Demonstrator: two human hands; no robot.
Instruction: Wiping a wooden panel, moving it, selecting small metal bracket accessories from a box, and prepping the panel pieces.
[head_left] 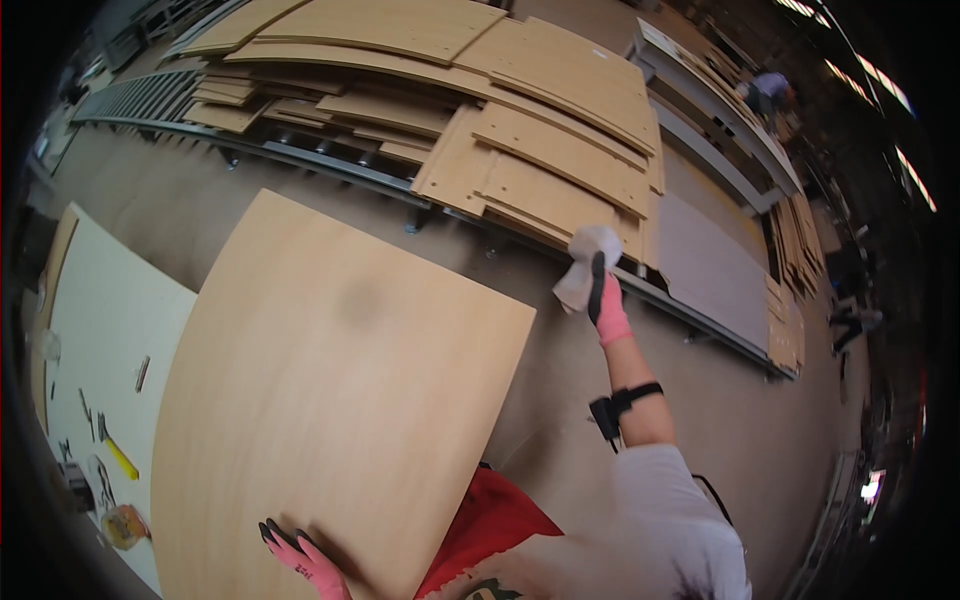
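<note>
A large light-wood panel (pixel 340 380) lies flat in front of me, its right corner reaching over the floor. My left hand (pixel 305 563), in a pink glove with black fingertips, rests on the panel near its lower edge, fingers spread and holding nothing. Out to the right, beyond the panel's edge, my raised right hand (pixel 608 305) wears a matching glove. Its fingers are closed round a crumpled white cloth (pixel 592 252), which hangs down a little. A black strap with a small box (pixel 622 408) circles my right forearm.
Under the panel's left side is a white worktop (pixel 110 290) with a yellow-handled tool (pixel 122 460), an amber container (pixel 122 527) and small tools. Across the floor, stacked wood boards (pixel 560 150) lie on a roller conveyor (pixel 330 160). Another person (pixel 770 92) stands at the far right.
</note>
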